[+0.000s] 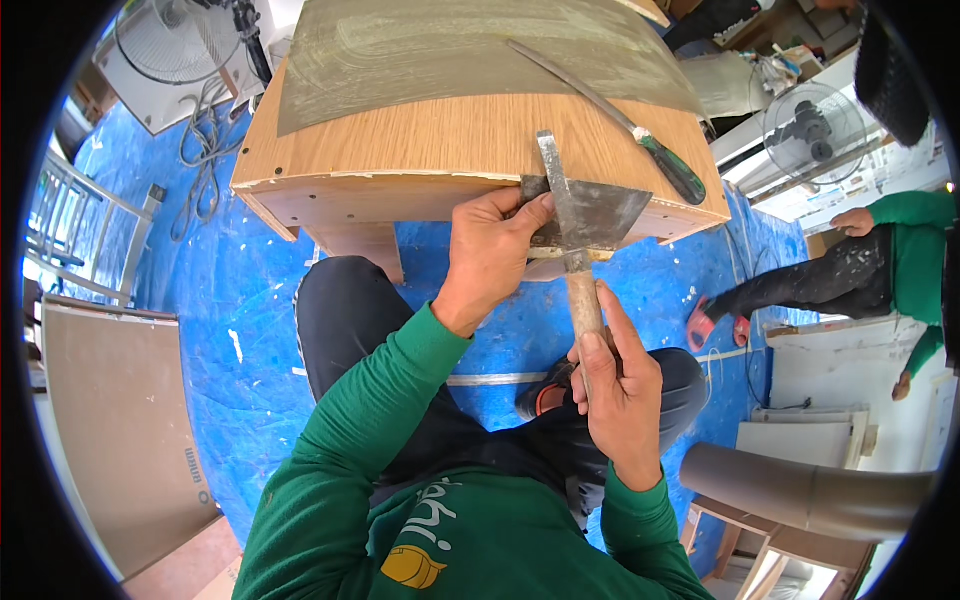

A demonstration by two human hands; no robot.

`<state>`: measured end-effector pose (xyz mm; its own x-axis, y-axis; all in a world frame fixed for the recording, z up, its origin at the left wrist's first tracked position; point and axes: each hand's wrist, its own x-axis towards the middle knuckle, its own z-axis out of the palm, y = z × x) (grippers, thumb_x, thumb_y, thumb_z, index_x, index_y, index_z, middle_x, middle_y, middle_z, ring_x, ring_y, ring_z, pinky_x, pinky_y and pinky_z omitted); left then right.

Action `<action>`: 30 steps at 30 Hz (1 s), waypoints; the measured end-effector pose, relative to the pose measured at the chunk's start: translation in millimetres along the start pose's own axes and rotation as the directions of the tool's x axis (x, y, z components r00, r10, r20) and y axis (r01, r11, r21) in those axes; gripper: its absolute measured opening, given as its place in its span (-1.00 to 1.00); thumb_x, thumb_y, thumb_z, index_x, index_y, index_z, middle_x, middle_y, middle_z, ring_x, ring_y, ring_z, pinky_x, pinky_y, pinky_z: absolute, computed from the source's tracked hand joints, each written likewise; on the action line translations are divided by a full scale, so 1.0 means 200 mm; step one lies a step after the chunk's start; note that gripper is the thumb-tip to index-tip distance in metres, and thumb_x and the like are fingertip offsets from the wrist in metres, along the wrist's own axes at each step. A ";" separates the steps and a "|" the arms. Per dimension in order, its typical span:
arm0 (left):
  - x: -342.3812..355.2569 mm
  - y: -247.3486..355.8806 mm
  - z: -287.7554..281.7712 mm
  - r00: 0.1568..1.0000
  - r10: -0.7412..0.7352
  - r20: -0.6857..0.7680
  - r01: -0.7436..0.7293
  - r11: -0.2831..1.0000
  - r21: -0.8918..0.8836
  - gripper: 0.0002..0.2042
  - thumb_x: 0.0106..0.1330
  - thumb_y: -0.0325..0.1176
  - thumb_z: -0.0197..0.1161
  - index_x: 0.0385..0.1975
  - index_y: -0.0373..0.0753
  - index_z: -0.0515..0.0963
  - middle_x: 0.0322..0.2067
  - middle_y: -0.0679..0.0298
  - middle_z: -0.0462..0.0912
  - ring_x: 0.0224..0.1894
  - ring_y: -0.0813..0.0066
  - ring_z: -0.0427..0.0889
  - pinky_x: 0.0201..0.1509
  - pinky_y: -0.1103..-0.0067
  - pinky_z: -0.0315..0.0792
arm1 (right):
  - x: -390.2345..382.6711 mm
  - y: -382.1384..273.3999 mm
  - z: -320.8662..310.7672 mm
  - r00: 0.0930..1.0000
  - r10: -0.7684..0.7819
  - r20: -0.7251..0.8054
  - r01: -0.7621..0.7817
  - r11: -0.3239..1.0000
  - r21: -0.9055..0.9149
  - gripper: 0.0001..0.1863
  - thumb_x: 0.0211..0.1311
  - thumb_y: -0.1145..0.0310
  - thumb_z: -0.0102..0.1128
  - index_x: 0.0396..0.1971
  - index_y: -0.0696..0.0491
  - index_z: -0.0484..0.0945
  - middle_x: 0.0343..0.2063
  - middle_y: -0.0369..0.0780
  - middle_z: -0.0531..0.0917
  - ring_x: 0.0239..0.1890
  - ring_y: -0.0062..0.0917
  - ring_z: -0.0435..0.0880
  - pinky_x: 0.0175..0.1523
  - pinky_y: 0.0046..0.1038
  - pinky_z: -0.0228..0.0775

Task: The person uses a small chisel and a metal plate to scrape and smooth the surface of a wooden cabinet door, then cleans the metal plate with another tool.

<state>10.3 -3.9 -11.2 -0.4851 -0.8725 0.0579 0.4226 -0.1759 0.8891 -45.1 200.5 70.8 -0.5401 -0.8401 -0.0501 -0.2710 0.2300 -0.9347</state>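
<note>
My right hand (620, 385) is closed around the wooden handle of a chisel (557, 180), whose long metal blade points away from me. Behind that blade is a flat, dark grey metal scraper (612, 212), and the fingers of my left hand (490, 245) pinch its left side. The chisel blade crosses over the scraper's face; whether they touch, I cannot tell. Both tools are at the near edge of a wood-grain box (400, 150). A file (600, 105) with a green and black handle lies on top of the box, right of the chisel.
A grey-brown sheet (400, 55) covers the far part of the box top. Blue sheeting (240, 380) spreads over the floor. Fans (178, 40) stand at both sides, and a cable (205, 150) lies at left. A person in green (910, 250) is at right, near a large brown roll (790, 490).
</note>
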 end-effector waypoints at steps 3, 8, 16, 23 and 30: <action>0.00 0.00 0.00 1.000 0.003 0.001 -0.003 1.000 0.004 -0.80 0.64 -0.42 0.38 -0.01 -0.47 0.81 -0.22 0.31 0.87 -0.24 0.69 0.70 -0.14 0.63 0.61 | 0.00 0.01 0.00 1.000 0.004 0.013 -0.003 1.000 -0.013 -0.40 0.78 0.32 0.10 0.67 0.12 0.33 -0.30 -0.30 0.66 -0.51 -0.76 0.51 -0.49 -0.62 0.38; 0.00 -0.02 -0.01 1.000 0.005 0.005 -0.005 1.000 -0.002 -0.80 0.64 -0.43 0.38 -0.01 -0.47 0.81 -0.21 0.31 0.87 -0.23 0.69 0.71 -0.13 0.63 0.61 | -0.01 0.00 0.00 1.000 0.005 0.025 -0.005 1.000 -0.016 -0.40 0.77 0.33 0.10 0.67 0.12 0.33 -0.30 -0.30 0.66 -0.50 -0.76 0.51 -0.49 -0.62 0.38; 0.01 -0.02 -0.01 1.000 0.017 0.005 -0.017 1.000 0.023 -0.80 0.64 -0.44 0.38 0.00 -0.48 0.80 -0.22 0.32 0.86 -0.24 0.69 0.70 -0.14 0.63 0.61 | -0.01 0.00 0.01 1.000 0.021 0.022 -0.020 0.999 -0.029 -0.39 0.77 0.28 0.13 0.67 0.12 0.32 -0.30 -0.31 0.66 -0.49 -0.77 0.51 -0.47 -0.62 0.39; 0.00 -0.02 -0.01 1.000 0.005 0.014 -0.005 1.000 -0.014 -0.80 0.65 -0.44 0.36 0.00 -0.48 0.80 -0.20 0.30 0.87 -0.22 0.68 0.71 -0.12 0.63 0.62 | -0.02 0.00 0.00 0.999 -0.023 0.025 0.025 0.997 -0.076 -0.39 0.76 0.29 0.14 0.67 0.10 0.34 -0.32 -0.31 0.67 -0.49 -0.77 0.52 -0.46 -0.61 0.40; -0.01 0.00 0.01 1.000 -0.010 -0.006 0.010 1.000 0.013 -0.79 0.65 -0.45 0.34 0.01 -0.49 0.79 -0.17 0.25 0.87 -0.23 0.66 0.73 -0.12 0.62 0.63 | 0.01 0.00 0.02 0.994 -0.104 -0.045 0.092 0.971 -0.219 -0.47 0.67 0.47 0.25 0.55 0.16 0.50 -0.16 -0.10 0.80 -0.28 -0.55 0.72 -0.09 -0.40 0.64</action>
<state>10.1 -2.6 -10.3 -0.4847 -0.8734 0.0466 0.4077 -0.1785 0.8955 -43.1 197.9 68.9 -0.5445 -0.8364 0.0631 -0.4873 0.2542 -0.8354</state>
